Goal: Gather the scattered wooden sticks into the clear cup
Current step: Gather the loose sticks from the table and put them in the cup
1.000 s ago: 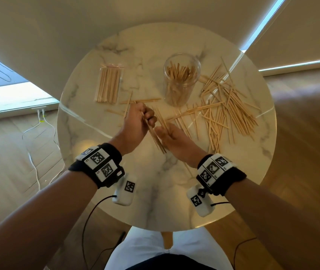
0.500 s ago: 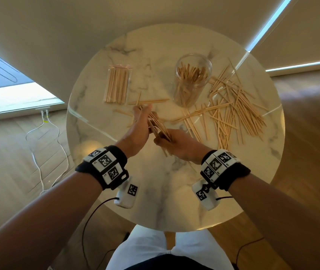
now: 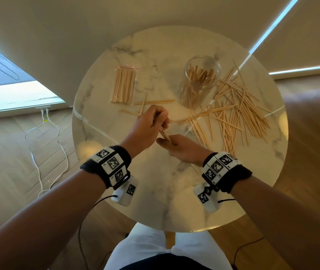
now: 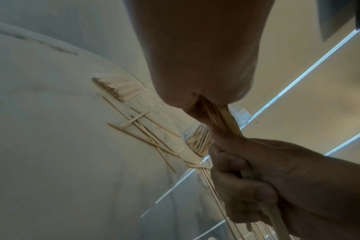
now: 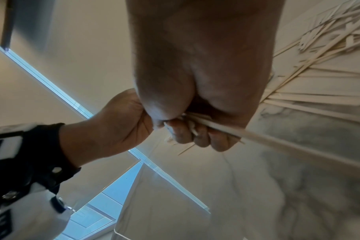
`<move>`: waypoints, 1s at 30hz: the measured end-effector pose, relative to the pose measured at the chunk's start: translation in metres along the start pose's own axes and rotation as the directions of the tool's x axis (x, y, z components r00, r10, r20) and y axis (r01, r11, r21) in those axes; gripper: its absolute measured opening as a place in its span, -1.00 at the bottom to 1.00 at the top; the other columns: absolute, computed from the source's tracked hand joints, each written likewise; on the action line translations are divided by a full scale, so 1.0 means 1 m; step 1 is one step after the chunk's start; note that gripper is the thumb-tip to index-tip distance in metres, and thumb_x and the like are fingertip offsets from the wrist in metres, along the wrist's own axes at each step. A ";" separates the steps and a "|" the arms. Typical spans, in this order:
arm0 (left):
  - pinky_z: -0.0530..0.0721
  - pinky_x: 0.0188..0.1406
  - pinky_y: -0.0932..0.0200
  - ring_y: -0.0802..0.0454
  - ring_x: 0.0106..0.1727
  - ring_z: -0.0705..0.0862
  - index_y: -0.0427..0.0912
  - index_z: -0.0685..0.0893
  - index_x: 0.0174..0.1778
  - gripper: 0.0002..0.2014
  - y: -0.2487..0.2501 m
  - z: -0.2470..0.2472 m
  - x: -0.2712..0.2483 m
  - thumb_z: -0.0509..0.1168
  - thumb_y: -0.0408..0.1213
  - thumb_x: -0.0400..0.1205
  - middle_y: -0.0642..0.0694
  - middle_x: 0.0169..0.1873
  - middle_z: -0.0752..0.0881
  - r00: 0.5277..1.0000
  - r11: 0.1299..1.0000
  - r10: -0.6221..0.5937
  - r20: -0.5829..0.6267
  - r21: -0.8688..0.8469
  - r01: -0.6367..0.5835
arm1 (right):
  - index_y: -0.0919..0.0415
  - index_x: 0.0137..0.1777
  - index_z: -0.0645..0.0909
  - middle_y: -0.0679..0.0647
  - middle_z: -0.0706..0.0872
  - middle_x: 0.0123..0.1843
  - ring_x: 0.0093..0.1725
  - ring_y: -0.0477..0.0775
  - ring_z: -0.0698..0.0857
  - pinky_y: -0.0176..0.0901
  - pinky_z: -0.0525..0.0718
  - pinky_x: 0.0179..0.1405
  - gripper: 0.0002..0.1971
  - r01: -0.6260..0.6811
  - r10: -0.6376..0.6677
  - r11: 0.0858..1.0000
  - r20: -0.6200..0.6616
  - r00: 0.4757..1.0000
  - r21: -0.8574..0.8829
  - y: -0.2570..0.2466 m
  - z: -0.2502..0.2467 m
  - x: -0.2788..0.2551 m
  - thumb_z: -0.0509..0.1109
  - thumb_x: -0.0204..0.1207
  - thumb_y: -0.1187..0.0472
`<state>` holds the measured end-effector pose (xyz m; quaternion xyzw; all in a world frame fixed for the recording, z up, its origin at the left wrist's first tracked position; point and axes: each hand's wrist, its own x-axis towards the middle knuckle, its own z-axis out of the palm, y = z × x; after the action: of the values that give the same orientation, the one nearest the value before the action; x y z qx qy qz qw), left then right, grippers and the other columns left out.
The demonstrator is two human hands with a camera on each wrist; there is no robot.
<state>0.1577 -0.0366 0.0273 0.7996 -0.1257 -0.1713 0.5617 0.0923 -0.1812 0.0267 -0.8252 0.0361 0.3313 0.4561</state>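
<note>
Fingers (image 5: 201, 136) of the left hand (image 3: 147, 125) curl round one end of a small bundle of sticks (image 3: 165, 135); those of the right hand (image 3: 182, 148) curl round the other end. Both hands hold the bundle above the middle of the round marble bench (image 3: 155, 201), the bundle slanting between them.

Sticks: thin, pale wood, straight, some pointed at one end.

Clear cup (image 3: 200, 80) stands upright on the far side of the bench, already holding a good number of sticks on end, leaning against its wall.

Scattered sticks (image 3: 239, 112) lie in a criss-cross heap to the right of the cup and just beside it, some reaching under its base side. A few loose sticks (image 3: 151, 103) lie left of the cup, near the left hand.

Clear packet of sticks (image 3: 124, 85), laid parallel, sits on the far left of the bench, well apart from the cup.
</note>
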 end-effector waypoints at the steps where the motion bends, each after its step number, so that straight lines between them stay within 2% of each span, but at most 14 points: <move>1: 0.67 -0.09 0.35 0.22 -0.19 0.74 -0.14 0.63 0.01 -0.87 -0.001 -0.001 0.000 0.20 -0.29 0.82 0.03 -0.19 0.78 1.000 1.000 -0.002 0.003 0.024 0.002 | 0.12 -0.24 0.33 0.02 0.44 -0.39 -0.39 0.00 0.41 0.02 0.44 -0.20 -0.51 -0.012 0.012 1.000 -0.015 1.000 -0.004 0.000 0.000 0.000 0.15 0.77 -0.24; 5: 0.64 -0.04 0.33 0.24 -0.13 0.74 -0.15 0.68 0.02 -0.80 -0.001 -0.007 -0.001 0.17 -0.25 0.83 0.12 -0.19 0.77 1.000 0.997 0.003 0.027 0.075 -0.005 | 0.15 -0.18 0.47 0.06 0.71 -0.34 -0.33 0.04 0.69 0.03 0.67 -0.14 -0.52 -0.044 0.046 0.999 -0.074 0.996 0.019 -0.002 0.004 -0.004 0.16 0.77 -0.23; 6: 0.62 -0.03 0.32 0.26 -0.12 0.74 -0.12 0.69 0.02 -0.79 -0.001 -0.008 -0.002 0.15 -0.22 0.84 0.15 -0.18 0.77 0.999 0.995 0.002 0.051 0.101 -0.007 | 0.15 -0.17 0.47 0.04 0.70 -0.39 -0.40 0.03 0.67 -0.02 0.67 -0.25 -0.56 -0.041 0.047 0.996 -0.074 0.996 0.081 -0.002 0.005 -0.003 0.18 0.78 -0.20; 8: 0.63 0.04 0.29 0.31 -0.04 0.75 -0.07 0.69 0.11 -0.78 -0.001 -0.007 -0.003 0.13 -0.15 0.85 0.19 -0.10 0.80 0.996 0.992 0.012 0.089 0.122 -0.023 | 0.14 -0.15 0.41 -0.01 0.51 -0.48 -0.54 -0.02 0.45 -0.16 0.47 -0.50 -0.62 -0.027 0.043 0.965 -0.054 0.998 0.260 -0.002 0.009 -0.003 0.24 0.78 -0.13; 10: 0.67 0.22 0.19 0.26 0.17 0.75 -0.03 0.61 0.34 -0.73 -0.001 -0.008 -0.004 0.10 -0.04 0.85 0.15 0.15 0.79 0.994 0.994 0.059 0.088 0.086 -0.066 | 0.12 -0.12 0.39 -0.05 0.38 -0.46 -0.54 -0.08 0.30 -0.22 0.34 -0.56 -0.66 -0.019 0.051 0.930 -0.079 0.996 0.367 -0.003 0.010 -0.003 0.27 0.77 -0.09; 12: 0.64 0.37 0.08 0.16 0.36 0.69 -0.03 0.47 0.53 -0.61 -0.005 -0.011 -0.003 0.06 0.03 0.84 0.05 0.34 0.71 0.994 0.994 0.103 0.040 0.036 -0.104 | 0.12 -0.13 0.42 -0.08 0.37 -0.46 -0.53 -0.10 0.28 -0.23 0.31 -0.56 -0.69 0.004 0.083 0.884 -0.163 0.983 0.468 -0.006 0.007 -0.005 0.29 0.78 -0.04; 13: 0.62 0.40 0.05 0.12 0.39 0.67 -0.01 0.46 0.54 -0.60 -0.006 -0.012 -0.002 0.04 0.06 0.84 0.02 0.36 0.69 0.994 0.994 0.113 0.007 0.008 -0.113 | 0.11 -0.16 0.44 -0.08 0.36 -0.47 -0.53 -0.09 0.27 -0.22 0.29 -0.54 -0.69 0.023 0.121 0.834 -0.223 0.967 0.551 -0.008 0.004 -0.007 0.30 0.78 -0.02; 15: 0.63 0.39 -0.01 0.06 0.35 0.69 0.06 0.55 0.41 -0.60 -0.009 -0.011 -0.006 0.00 0.14 0.81 0.00 0.30 0.72 0.996 0.993 0.075 -0.057 -0.092 -0.080 | 0.06 -0.29 0.43 -0.07 0.33 -0.49 -0.53 -0.07 0.24 -0.16 0.23 -0.51 -0.63 0.120 0.201 0.700 -0.355 0.913 0.704 -0.013 -0.002 -0.012 0.32 0.78 0.03; 17: 0.66 0.35 -0.03 -0.05 0.28 0.74 0.00 0.65 0.26 -0.50 -0.011 -0.003 -0.016 -0.02 0.24 0.75 -0.09 0.21 0.78 0.997 0.963 -0.052 -0.057 -0.268 0.034 | 0.06 -0.38 0.33 -0.06 0.26 -0.52 -0.55 -0.06 0.20 -0.14 0.16 -0.52 -0.55 0.289 0.247 0.512 -0.461 0.853 0.809 -0.019 -0.009 -0.015 0.31 0.78 0.08; 19: 0.66 0.34 -0.04 -0.14 0.26 0.76 -0.10 0.68 0.22 -0.39 -0.015 0.006 -0.029 -0.06 0.30 0.74 -0.17 0.18 0.80 0.984 0.899 -0.177 0.020 -0.403 0.170 | 0.06 -0.40 0.29 -0.03 0.21 -0.51 -0.54 -0.04 0.18 -0.11 0.13 -0.50 -0.52 0.433 0.293 0.346 -0.534 0.793 0.833 -0.027 -0.015 -0.016 0.30 0.79 0.10; 21: 0.64 0.37 -0.06 -0.12 0.30 0.76 -0.16 0.65 0.28 -0.24 -0.016 0.015 -0.040 -0.11 0.42 0.67 -0.20 0.23 0.79 0.951 0.823 -0.279 0.136 -0.476 0.310 | 0.05 -0.42 0.30 0.00 0.20 -0.46 -0.52 -0.01 0.20 -0.09 0.16 -0.48 -0.51 0.525 0.335 0.234 -0.574 0.747 0.819 -0.036 -0.019 -0.016 0.30 0.78 0.07; 24: 0.56 0.53 -0.15 -0.15 0.39 0.72 -0.27 0.51 0.48 -0.03 -0.011 0.026 -0.049 -0.18 0.51 0.53 -0.29 0.37 0.71 0.868 0.647 -0.364 0.337 -0.579 0.496 | 0.03 -0.45 0.35 0.00 0.20 -0.44 -0.51 -0.01 0.22 -0.09 0.20 -0.47 -0.50 0.598 0.343 0.106 -0.594 0.728 0.795 -0.048 -0.017 -0.015 0.29 0.78 0.03; 27: 0.46 0.61 -0.21 -0.23 0.53 0.61 -0.35 0.39 0.62 0.10 -0.003 0.030 -0.049 -0.33 0.55 0.56 -0.37 0.49 0.61 0.843 0.446 -0.313 0.438 -0.716 0.537 | 0.04 -0.41 0.32 0.01 0.24 -0.47 -0.53 0.00 0.29 -0.12 0.29 -0.50 -0.51 0.560 0.295 0.175 -0.586 0.755 0.810 -0.055 -0.001 -0.016 0.26 0.80 0.01; 30: 0.37 0.67 -0.18 -0.28 0.59 0.52 -0.32 0.38 0.67 0.16 0.002 0.028 -0.044 -0.35 0.61 0.52 -0.41 0.53 0.55 0.851 0.358 -0.282 0.442 -0.775 0.521 | 0.08 -0.41 0.31 0.04 0.28 -0.48 -0.51 0.02 0.35 -0.10 0.39 -0.44 -0.52 0.485 0.267 0.207 -0.526 0.807 0.850 -0.052 0.023 -0.017 0.27 0.79 0.02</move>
<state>0.1056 -0.0437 0.0259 0.3764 0.1161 -0.4358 0.8093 0.0864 -0.1371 0.0663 -0.4083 0.3071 -0.0683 0.8569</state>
